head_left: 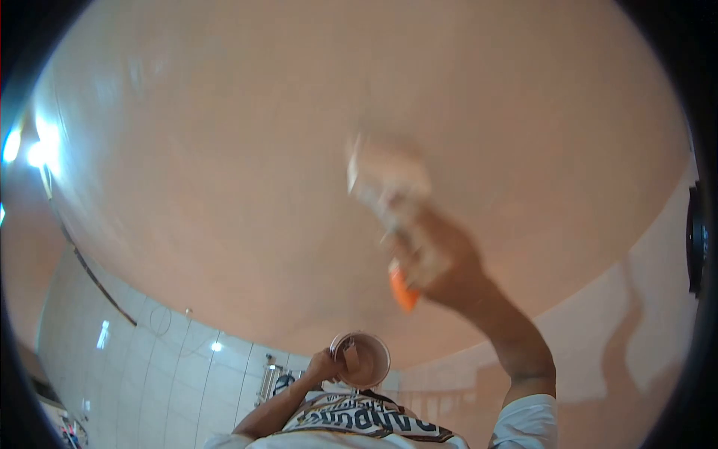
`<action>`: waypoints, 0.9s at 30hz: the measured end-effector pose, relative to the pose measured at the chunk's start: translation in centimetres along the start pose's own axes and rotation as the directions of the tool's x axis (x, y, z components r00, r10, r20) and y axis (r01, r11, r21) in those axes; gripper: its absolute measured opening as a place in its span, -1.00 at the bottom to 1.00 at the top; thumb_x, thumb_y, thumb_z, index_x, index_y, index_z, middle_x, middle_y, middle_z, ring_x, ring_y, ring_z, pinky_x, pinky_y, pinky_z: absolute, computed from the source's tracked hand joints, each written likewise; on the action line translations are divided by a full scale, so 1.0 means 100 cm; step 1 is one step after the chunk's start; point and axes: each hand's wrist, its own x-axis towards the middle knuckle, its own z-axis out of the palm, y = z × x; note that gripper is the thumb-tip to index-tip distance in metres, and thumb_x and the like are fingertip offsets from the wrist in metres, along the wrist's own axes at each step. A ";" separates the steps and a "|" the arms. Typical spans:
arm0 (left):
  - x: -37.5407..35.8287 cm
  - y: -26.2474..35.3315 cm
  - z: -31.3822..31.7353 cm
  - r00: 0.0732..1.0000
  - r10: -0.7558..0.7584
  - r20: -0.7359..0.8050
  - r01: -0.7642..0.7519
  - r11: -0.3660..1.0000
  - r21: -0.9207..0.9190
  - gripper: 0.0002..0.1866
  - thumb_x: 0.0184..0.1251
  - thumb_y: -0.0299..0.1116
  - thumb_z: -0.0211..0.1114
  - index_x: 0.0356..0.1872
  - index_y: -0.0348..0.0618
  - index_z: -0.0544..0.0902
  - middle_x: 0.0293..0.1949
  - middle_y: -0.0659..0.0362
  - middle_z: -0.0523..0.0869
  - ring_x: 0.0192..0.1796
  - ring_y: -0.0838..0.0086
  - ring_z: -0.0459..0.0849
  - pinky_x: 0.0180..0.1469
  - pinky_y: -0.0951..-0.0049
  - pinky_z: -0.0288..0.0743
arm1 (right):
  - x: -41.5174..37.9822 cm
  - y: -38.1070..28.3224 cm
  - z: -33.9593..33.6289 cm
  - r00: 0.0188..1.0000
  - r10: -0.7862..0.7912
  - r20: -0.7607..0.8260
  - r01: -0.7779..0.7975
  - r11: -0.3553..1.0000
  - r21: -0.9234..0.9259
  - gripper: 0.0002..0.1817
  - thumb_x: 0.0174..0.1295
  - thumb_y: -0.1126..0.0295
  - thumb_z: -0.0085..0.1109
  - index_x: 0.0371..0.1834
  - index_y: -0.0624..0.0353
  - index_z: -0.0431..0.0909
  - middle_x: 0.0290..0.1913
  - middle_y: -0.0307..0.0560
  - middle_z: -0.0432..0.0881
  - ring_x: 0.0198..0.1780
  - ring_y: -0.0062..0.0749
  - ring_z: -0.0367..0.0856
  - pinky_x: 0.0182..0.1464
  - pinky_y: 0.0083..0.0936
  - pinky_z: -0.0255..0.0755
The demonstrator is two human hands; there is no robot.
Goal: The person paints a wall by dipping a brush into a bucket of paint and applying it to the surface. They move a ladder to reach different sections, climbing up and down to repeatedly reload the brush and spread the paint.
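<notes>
My right hand [441,258] is raised at the centre, closed round the handle of a brush-like tool [385,168], blurred by motion. An orange end [404,288] of its handle sticks out below the fist. The tool's wide pale head is at or close to the pinkish-beige surface [247,135] overhead; contact cannot be made out. Low in the view, my left hand [323,367] grips the side of a round cup-like container [361,358], whose inside shows a pinkish-brown colour and a small flat piece.
Bright lights [37,153] shine at the far left. White tiled wall [172,359] stands at the lower left, near a metal fixture [269,378]. A dark round object [697,239] is at the right edge. Shadows fall on the right wall [598,329].
</notes>
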 end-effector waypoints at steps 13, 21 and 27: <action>0.018 -0.024 -0.002 1.000 0.003 -0.014 -0.002 0.998 0.056 -0.61 0.22 -0.29 0.26 -0.10 -0.48 0.53 -0.49 -0.10 0.75 -0.50 0.25 0.79 -0.52 0.33 0.71 | -0.043 -0.048 0.094 0.902 0.027 0.432 -0.084 0.990 0.114 -0.76 -0.03 0.48 0.20 -0.24 0.23 0.66 0.10 0.17 0.62 0.16 -0.02 0.59 0.17 -0.24 0.53; 0.033 -0.030 -0.006 0.998 0.056 -0.009 -0.055 0.996 0.065 -0.61 0.18 -0.28 0.28 -0.15 -0.48 0.54 -0.49 -0.12 0.74 -0.50 0.22 0.79 -0.50 0.31 0.71 | 0.081 0.053 -0.015 0.988 0.007 -0.154 0.011 0.993 0.118 -0.67 0.03 0.66 0.11 -0.11 0.21 0.65 -0.31 0.07 0.71 -0.20 0.02 0.69 -0.20 -0.24 0.56; 0.035 -0.042 0.000 0.997 0.068 -0.020 -0.066 0.994 0.085 -0.56 0.14 -0.23 0.32 -0.15 -0.47 0.53 -0.49 -0.13 0.74 -0.50 0.20 0.79 -0.45 0.28 0.71 | 0.086 0.026 0.003 0.968 -0.001 -0.252 -0.102 0.913 -0.394 -0.83 0.11 0.59 0.28 -0.21 0.28 0.63 -0.02 0.01 0.67 -0.12 -0.23 0.69 -0.13 -0.44 0.59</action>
